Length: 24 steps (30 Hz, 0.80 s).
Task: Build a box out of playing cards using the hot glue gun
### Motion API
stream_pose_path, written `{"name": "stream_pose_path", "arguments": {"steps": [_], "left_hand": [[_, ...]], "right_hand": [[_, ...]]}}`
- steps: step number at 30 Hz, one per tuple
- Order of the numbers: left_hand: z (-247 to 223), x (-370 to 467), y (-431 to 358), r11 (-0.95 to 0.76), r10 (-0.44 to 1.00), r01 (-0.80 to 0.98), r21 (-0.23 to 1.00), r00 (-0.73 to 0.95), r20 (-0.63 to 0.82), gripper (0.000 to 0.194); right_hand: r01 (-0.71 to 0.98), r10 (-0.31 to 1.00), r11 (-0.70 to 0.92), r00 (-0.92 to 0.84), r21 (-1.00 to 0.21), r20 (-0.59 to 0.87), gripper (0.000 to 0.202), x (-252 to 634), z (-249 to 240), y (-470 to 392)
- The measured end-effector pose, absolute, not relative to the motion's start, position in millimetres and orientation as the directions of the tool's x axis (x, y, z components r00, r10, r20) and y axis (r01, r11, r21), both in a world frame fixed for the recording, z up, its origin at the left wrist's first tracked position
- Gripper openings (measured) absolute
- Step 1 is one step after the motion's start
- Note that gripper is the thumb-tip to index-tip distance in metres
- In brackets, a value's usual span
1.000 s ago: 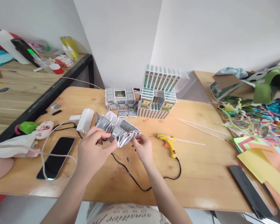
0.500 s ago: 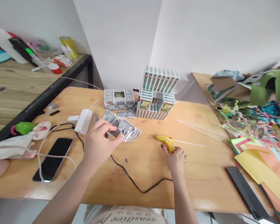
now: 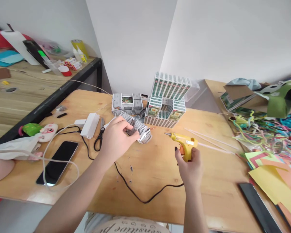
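A yellow hot glue gun (image 3: 184,142) is in my right hand (image 3: 190,166). Its nozzle points left, a little off the table, and a clear glue stick shows behind it. My left hand (image 3: 118,139) is closed, thumb and fingers drawn into a pinch over a pile of grey-and-white patterned paper pieces (image 3: 145,134). Whatever the left fingertips hold, if anything, cannot be made out. Behind the pile lies a grey box model with a picture in its front (image 3: 127,101). To its right stands a stacked structure of small green-and-white boxes (image 3: 169,85).
Black scissors (image 3: 99,139), a white power adapter (image 3: 90,125) and a phone (image 3: 58,161) lie left. A black cord (image 3: 145,202) loops across the front. Glue sticks (image 3: 208,137) lie right, near coloured paper (image 3: 271,181), tangled yarn (image 3: 249,126) and a long black object (image 3: 259,205).
My right hand has closed round the glue gun and raised it slightly. My left hand has shifted right over the paper pile, uncovering the scissors. The view has shifted a little.
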<state>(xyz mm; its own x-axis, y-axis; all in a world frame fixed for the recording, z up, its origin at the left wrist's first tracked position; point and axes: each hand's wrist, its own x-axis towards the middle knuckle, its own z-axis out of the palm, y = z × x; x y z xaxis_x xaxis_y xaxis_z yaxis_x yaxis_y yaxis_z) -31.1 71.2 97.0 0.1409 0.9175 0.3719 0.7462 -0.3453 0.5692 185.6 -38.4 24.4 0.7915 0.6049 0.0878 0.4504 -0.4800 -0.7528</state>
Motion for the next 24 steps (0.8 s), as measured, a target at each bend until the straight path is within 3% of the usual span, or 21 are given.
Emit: {"name": "stream_pose_path", "arguments": {"steps": [5,10,24], "left_hand": [[98,-26,72,-0.342,0.920,0.743,0.575,0.140,0.366,0.009],[97,-25,71,-0.345,0.918,0.743,0.574,0.138,0.373,0.010],[97,-22,68,-0.336,0.922,0.736,0.587,0.130,0.365,0.009]], "right_hand": [[0.699,0.652,-0.335,0.656,-0.632,0.380,0.046,158,58,-27],[0.890,0.652,-0.196,0.432,-0.412,0.623,0.033,158,61,-16],[0.976,0.633,-0.115,0.215,-0.183,0.744,0.006,158,57,-14]]}}
